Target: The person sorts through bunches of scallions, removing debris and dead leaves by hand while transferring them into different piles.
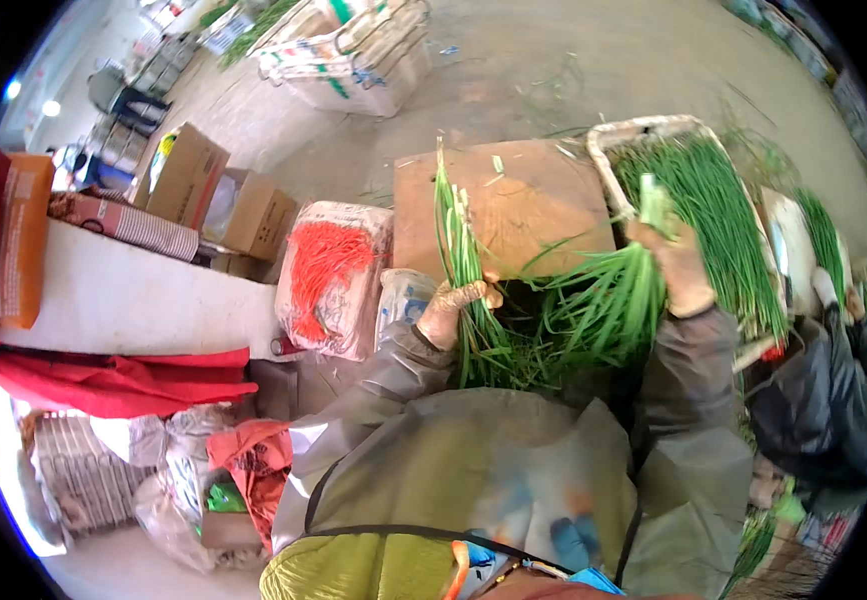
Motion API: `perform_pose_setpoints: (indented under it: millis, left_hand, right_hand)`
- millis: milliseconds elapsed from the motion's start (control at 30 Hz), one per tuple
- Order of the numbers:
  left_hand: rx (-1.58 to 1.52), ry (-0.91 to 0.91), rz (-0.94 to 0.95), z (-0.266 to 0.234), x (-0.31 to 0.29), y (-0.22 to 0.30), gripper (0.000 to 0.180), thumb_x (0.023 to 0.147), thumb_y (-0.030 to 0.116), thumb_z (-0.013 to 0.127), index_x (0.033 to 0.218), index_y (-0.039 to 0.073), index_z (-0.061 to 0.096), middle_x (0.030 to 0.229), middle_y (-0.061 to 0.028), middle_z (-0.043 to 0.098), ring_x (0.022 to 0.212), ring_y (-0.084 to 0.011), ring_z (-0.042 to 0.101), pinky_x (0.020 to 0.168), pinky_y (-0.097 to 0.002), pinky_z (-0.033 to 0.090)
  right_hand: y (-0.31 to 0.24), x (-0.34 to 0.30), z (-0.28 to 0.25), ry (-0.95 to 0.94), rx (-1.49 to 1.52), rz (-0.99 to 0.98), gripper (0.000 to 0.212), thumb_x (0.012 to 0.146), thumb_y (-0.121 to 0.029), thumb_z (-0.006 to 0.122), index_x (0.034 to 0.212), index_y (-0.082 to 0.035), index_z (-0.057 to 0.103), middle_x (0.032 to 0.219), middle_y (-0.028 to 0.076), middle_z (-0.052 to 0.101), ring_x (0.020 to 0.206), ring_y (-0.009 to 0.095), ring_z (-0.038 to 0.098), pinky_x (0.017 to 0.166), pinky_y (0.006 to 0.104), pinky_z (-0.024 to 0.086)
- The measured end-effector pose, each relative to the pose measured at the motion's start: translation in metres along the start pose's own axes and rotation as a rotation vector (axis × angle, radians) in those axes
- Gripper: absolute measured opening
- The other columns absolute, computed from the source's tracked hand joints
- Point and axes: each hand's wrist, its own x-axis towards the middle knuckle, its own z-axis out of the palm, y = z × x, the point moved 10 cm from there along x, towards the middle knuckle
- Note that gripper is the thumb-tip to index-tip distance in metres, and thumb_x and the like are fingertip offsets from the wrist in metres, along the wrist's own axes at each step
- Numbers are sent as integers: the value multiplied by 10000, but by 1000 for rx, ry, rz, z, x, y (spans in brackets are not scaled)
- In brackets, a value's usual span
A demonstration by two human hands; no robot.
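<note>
Pinching a thin bunch (462,258) between thumb and fingers of the left hand (448,309), and over on the right, clutching a fuller bunch (608,292) in the closed right hand (683,262), pale ends up, leafy ends hanging down. Partway along, apparently: gathered into two bunches, with a leafy tangle (525,368) left below and between the hands. Both bunches seemingly untied, though partly hidden at the grips. Beside the right hand, a crate (643,127) full of greens (703,215); finished or waiting, impossible to say. Untouched on the sack (371,228), red strings (325,268).
</note>
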Motion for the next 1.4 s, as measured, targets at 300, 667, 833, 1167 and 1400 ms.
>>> perform_pose_setpoints:
  millis: [300,667,833,1167,1400]
  left_hand:
    - [172,-362,-150,64,-45,-6,486,829,341,568,1156,-4,465,785,-61,535,597,-118,473,529,-224,381]
    - [-184,-34,-52,7,-63,-5,352,838,221,564,1134,54,471,1018,-125,577,895,-224,579,781,-332,486]
    - [-149,-80,57,19,-69,23,410,849,262,562,1174,36,454,971,-97,571,806,-176,551,714,-287,456]
    - [131,-369,-60,69,-69,-6,642,893,540,307,1183,-19,431,720,-63,557,507,-116,432,500,-226,365]
    - [150,-183,-49,42,-68,-11,383,854,294,555,1120,29,484,729,-62,562,527,-122,475,495,-233,396]
  right_hand:
    - [18,-48,159,-399,333,138,366,719,-98,701,1053,-24,567,909,53,617,800,137,581,689,254,483]
    - [-16,-72,134,-246,413,-75,267,718,-104,695,933,6,580,767,65,613,664,124,567,603,228,452]
    - [10,-39,27,59,-326,94,398,751,-256,676,1037,-6,558,878,142,642,776,234,611,695,331,475]
    - [-5,-75,130,-250,123,-74,298,760,-184,673,1009,-43,589,786,46,616,647,134,560,582,244,458]
    - [8,-73,138,-220,-121,-166,321,736,-262,675,955,-39,602,746,60,611,670,167,574,648,297,447]
